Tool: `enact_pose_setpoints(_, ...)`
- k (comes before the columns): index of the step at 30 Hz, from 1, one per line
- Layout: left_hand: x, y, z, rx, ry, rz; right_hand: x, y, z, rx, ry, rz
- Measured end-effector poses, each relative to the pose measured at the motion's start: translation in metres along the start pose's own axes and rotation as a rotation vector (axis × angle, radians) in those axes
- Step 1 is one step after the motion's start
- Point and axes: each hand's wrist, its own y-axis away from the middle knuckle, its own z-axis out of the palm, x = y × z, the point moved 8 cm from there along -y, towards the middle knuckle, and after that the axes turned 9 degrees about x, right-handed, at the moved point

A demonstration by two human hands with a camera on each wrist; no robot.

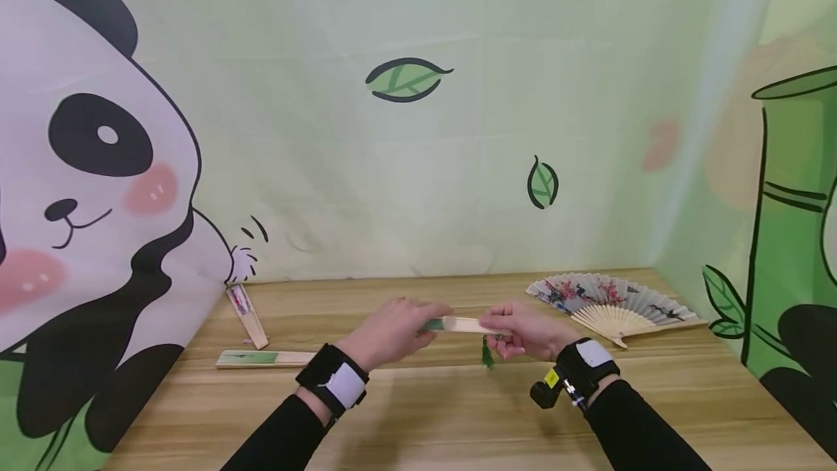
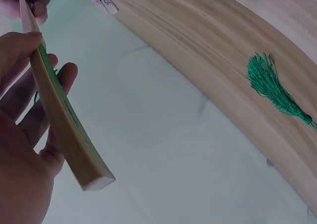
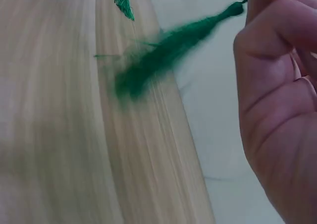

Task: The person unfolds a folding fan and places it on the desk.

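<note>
A folded fan with a green section is held level above the wooden table, between both hands. My left hand grips its green end, thumb on one side and fingers on the other, as the left wrist view shows along the fan. At the other end, my right hand pinches the fan with curled fingers. A green tassel hangs below the right hand; it is blurred in the right wrist view.
Another folded fan lies at the left, partly behind my left wrist. A narrow folded fan lies behind it. At the back right an opened flowered fan rests on the table. A printed backdrop stands behind.
</note>
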Motion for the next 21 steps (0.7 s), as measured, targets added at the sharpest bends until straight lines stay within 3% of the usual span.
enact_pose_setpoints(6, -0.004, 0.000, 0.006, 0.026, -0.073, -0.018, 0.008, 0.006, 0.008, -0.005, 0.031, 0.017)
enact_pose_setpoints(9, -0.007, -0.001, 0.004, 0.096, -0.068, -0.028, 0.006, 0.007, 0.011, 0.011, 0.057, 0.008)
enact_pose_setpoints(12, -0.012, -0.002, -0.004, 0.241, -0.036, -0.070, 0.001, 0.006, 0.015, 0.049, 0.062, -0.018)
enact_pose_setpoints(14, -0.019, -0.001, -0.010, 0.351, -0.009, -0.131, -0.003, 0.006, 0.018, 0.081, 0.055, -0.043)
enact_pose_setpoints(18, -0.032, 0.006, -0.021, 0.560, 0.026, -0.308, -0.011, 0.006, 0.026, 0.174, 0.008, -0.065)
enact_pose_setpoints(21, -0.036, 0.012, -0.028, 0.679, 0.024, -0.443, -0.018, 0.007, 0.032, 0.254, -0.041, -0.081)
